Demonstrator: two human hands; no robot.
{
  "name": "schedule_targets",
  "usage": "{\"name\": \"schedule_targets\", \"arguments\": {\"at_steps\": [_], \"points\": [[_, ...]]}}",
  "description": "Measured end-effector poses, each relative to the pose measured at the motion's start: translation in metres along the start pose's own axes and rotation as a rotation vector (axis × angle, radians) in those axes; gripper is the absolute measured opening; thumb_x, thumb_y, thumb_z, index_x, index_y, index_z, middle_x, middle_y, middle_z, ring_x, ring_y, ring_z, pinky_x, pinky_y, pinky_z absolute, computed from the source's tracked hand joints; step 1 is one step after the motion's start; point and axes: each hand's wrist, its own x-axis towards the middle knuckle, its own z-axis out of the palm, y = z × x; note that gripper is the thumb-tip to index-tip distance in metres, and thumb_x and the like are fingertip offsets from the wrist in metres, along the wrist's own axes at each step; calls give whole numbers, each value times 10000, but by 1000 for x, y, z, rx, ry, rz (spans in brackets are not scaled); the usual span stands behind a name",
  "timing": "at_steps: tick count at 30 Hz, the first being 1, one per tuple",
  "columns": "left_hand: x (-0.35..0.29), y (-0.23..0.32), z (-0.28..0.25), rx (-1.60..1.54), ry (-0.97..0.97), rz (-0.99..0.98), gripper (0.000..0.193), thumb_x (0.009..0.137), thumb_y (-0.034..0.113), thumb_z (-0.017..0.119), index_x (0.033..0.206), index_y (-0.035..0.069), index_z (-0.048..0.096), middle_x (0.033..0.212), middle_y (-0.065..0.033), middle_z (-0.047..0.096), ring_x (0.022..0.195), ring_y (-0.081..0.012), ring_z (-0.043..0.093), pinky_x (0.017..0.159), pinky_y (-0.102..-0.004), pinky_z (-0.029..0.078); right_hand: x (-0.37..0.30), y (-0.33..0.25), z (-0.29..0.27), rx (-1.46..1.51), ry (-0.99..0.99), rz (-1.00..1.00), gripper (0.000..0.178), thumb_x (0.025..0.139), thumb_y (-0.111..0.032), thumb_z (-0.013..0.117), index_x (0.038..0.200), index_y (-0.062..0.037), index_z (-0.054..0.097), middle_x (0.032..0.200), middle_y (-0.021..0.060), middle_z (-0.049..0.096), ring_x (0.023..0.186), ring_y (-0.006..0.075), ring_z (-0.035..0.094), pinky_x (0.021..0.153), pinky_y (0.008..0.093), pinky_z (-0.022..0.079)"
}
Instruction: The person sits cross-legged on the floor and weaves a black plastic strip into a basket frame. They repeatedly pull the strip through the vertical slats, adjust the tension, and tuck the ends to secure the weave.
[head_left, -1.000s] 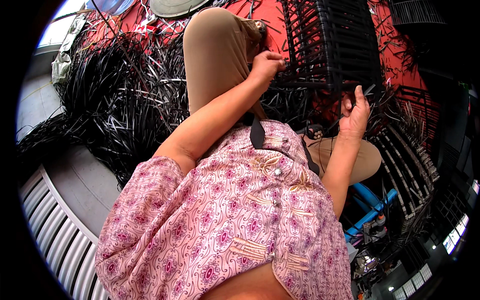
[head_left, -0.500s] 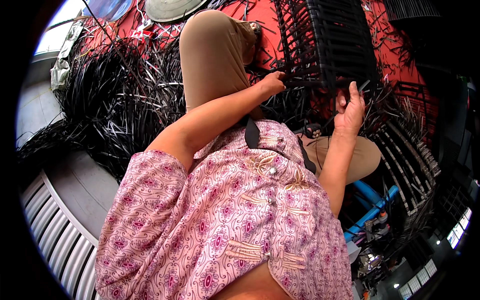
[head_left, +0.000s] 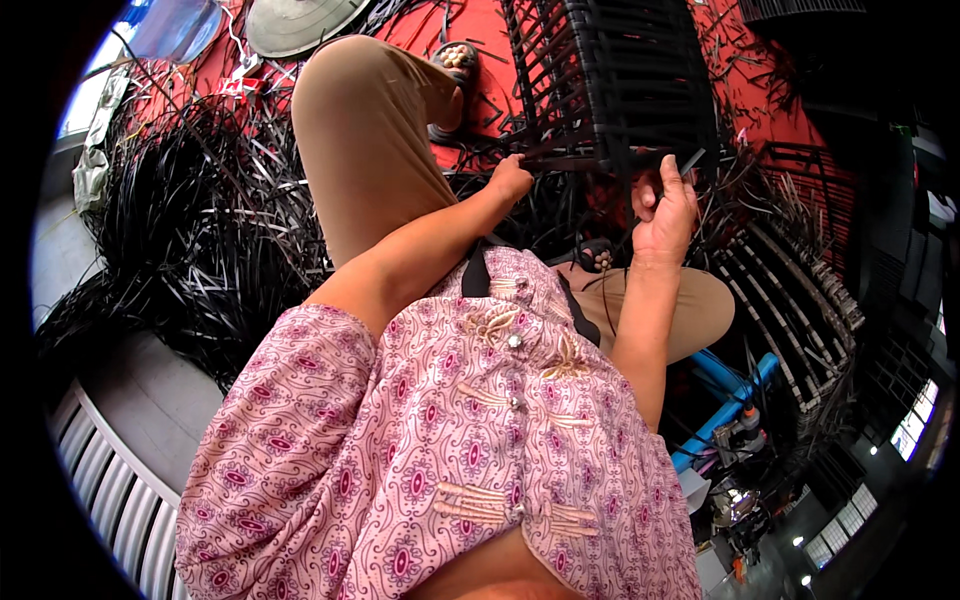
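A black woven frame [head_left: 650,80], made of flat strips around an open lattice, stands before me at the upper middle. My left hand [head_left: 512,180] is closed at its near left corner, fingers pinched on a dark strip [head_left: 560,163] that runs along the near edge. To the right of that edge, my right hand [head_left: 665,215] is raised with the palm toward me. Its fingers are curled and the thumb points up. A thin strip with a pale grey end [head_left: 693,160] sticks out beside the thumb; the part within the fingers is hidden.
Heaps of loose black strips [head_left: 190,210] lie at the left, and scraps cover the red floor [head_left: 490,30]. A slatted white seat [head_left: 110,470] is at lower left. On the right are a bundle of ringed rods [head_left: 790,300] and a blue frame [head_left: 725,415]. A round lid [head_left: 305,22] lies far left.
The whole view has shifted, so the woven frame and both hands appear farther left. Both hands keep nearly the same grip and place by the frame; more of my far foot shows.
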Motion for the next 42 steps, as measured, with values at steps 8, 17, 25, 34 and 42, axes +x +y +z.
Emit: {"name": "schedule_targets", "arguments": {"at_steps": [8,17,25,34,42], "points": [[17,-27,13,36,15,82,619,719,25,675,1309,34,486,1076,-127,625,947,-216,616,794,-312,506,3,-1,-4,-6,22,9,215,929,-225,641,795,-83,549,609,-22,497,460,62,401,381,202,223],[-50,39,-15,227,90,277,529,771,180,651,1283,153,522,1235,-134,512,1176,-336,520,984,-438,413,18,-11,-23,-5,17,15,206,928,-270,643,883,-71,610,666,4,571,483,59,417,392,192,237],[-54,45,-14,85,76,373,552,761,231,688,1253,16,556,1173,-180,574,1150,-317,555,992,-355,428,23,-10,-29,25,31,31,240,943,-266,622,942,-26,639,691,10,562,469,56,383,362,196,245],[-89,97,-34,575,252,665,235,796,159,631,993,45,570,943,-166,570,910,-381,569,781,-491,466,15,-8,-24,10,13,-6,218,927,-253,638,876,-45,600,642,-3,535,479,67,403,389,208,235],[-106,120,-44,197,169,853,265,801,77,653,1056,36,592,944,-140,576,922,-311,582,802,-379,473,14,-15,-25,-38,6,-5,242,908,-278,663,793,-97,551,638,-12,527,484,62,410,397,209,256]]}}
